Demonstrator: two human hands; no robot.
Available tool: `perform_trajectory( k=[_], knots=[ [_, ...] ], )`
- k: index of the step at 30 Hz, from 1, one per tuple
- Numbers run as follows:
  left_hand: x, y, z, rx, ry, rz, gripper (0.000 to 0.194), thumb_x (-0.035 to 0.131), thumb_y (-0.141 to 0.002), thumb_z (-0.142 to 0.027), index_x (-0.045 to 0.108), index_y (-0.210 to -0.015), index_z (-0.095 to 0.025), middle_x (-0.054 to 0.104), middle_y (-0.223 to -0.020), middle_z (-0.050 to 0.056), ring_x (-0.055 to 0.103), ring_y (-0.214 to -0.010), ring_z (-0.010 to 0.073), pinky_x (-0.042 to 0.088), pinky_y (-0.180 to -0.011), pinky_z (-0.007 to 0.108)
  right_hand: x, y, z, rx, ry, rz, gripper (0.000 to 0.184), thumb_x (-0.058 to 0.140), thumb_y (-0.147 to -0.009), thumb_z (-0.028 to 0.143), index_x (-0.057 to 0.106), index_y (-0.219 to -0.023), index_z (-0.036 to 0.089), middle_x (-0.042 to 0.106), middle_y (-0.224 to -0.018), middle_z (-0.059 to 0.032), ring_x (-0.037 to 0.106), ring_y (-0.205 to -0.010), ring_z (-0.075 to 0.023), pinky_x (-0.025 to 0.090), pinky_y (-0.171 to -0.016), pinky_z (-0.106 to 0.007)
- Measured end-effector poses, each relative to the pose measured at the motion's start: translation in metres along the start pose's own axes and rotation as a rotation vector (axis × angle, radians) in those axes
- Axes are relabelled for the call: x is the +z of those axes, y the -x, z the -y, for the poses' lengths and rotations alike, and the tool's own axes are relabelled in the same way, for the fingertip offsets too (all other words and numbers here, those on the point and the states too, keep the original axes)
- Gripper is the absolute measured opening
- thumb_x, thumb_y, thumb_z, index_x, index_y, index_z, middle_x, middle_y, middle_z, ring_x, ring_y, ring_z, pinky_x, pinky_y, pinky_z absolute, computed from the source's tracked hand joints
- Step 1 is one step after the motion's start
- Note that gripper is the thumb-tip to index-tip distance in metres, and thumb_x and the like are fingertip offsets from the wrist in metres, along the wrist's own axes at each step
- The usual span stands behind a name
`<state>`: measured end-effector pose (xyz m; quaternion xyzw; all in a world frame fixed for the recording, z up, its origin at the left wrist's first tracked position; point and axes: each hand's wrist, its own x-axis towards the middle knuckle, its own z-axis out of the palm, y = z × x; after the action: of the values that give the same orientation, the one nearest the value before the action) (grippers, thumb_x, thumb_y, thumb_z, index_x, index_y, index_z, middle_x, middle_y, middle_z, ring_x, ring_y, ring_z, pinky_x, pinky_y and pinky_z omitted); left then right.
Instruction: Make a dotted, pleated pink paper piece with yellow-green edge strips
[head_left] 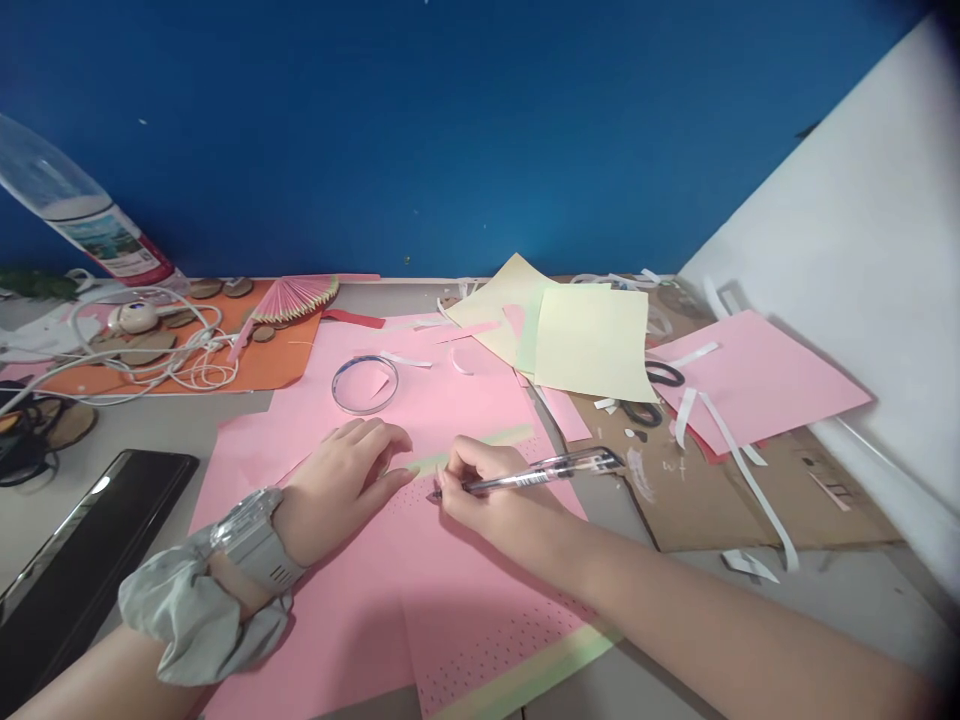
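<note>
Black and glossy, a flat case (97, 540) lies to the left of our left hand (341, 490); farther beyond it, on the same side, we see a plastic bottle (112, 240) and orange paper (292, 365) with a pink fan (289, 302) on it. This left hand rests upon pink paper, its fingers loosely curved and the thumb apart, and we see nothing held in it. Just beyond its fingers lies a clear ring (335, 390). Between the hands and nearer to us is the dotted pink sheet (480, 590), with a yellow-green border (540, 660) at its near end and another at its far end. Our right hand (499, 490) pinches a clear pen (540, 472), its tip down at the far dots. As we judge, the marking is well advanced: the near end has many rows, while the far end also carries dots, but the fingers partly cover them, so we cannot tell how many are lacking. The middle is bare, and we cannot say if it should be so. To the right of the right hand, beyond the forearm, are yellow notes (592, 340), black-handled scissors (664, 374), cardboard (697, 515) and white strips (757, 485).
</note>
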<state>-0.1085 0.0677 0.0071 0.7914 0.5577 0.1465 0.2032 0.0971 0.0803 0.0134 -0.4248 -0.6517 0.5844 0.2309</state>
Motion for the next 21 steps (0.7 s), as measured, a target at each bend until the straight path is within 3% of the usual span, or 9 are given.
perform_trajectory(
  k=[6, 14, 18, 21],
  knots=[
    [0.000, 0.000, -0.001, 0.003, 0.012, 0.000, 0.016, 0.050, -0.089, -0.033, 0.052, -0.097, -0.019, 0.052, -0.078, 0.001, 0.049, -0.074, 0.0183, 0.041, -0.071, 0.035, -0.008, -0.001, 0.000, -0.019, -0.003, -0.067, 0.024, 0.046, -0.088, 0.029, 0.038, -0.066, 0.022, 0.047, -0.064, 0.0039, 0.053, -0.063, -0.0133, 0.037, -0.055, -0.024],
    [-0.001, -0.001, -0.001, -0.001, 0.027, 0.008, 0.016, 0.051, -0.089, -0.032, 0.052, -0.097, -0.019, 0.052, -0.076, 0.000, 0.049, -0.073, 0.0182, 0.041, -0.071, 0.035, -0.008, -0.001, -0.006, -0.021, 0.051, -0.033, 0.022, 0.048, -0.087, 0.025, 0.040, -0.066, 0.022, 0.048, -0.062, 0.0054, 0.051, -0.060, -0.0121, 0.036, -0.055, -0.024],
    [-0.002, -0.001, -0.001, 0.008, 0.022, -0.002, 0.016, 0.051, -0.088, -0.032, 0.053, -0.097, -0.019, 0.052, -0.076, 0.000, 0.050, -0.072, 0.0181, 0.041, -0.070, 0.035, -0.014, -0.003, -0.004, -0.033, -0.119, -0.060, 0.024, 0.044, -0.090, 0.026, 0.039, -0.068, 0.022, 0.047, -0.054, 0.0075, 0.056, -0.057, -0.0120, 0.043, -0.063, -0.026],
    [0.000, -0.001, 0.000, 0.011, 0.021, -0.010, 0.015, 0.050, -0.088, -0.031, 0.053, -0.098, -0.020, 0.053, -0.077, 0.000, 0.051, -0.073, 0.0184, 0.042, -0.070, 0.035, -0.017, -0.002, -0.005, -0.036, -0.117, -0.046, 0.025, 0.044, -0.092, 0.028, 0.038, -0.068, 0.022, 0.051, -0.055, 0.0064, 0.059, -0.060, -0.0133, 0.045, -0.066, -0.028]
  ],
)
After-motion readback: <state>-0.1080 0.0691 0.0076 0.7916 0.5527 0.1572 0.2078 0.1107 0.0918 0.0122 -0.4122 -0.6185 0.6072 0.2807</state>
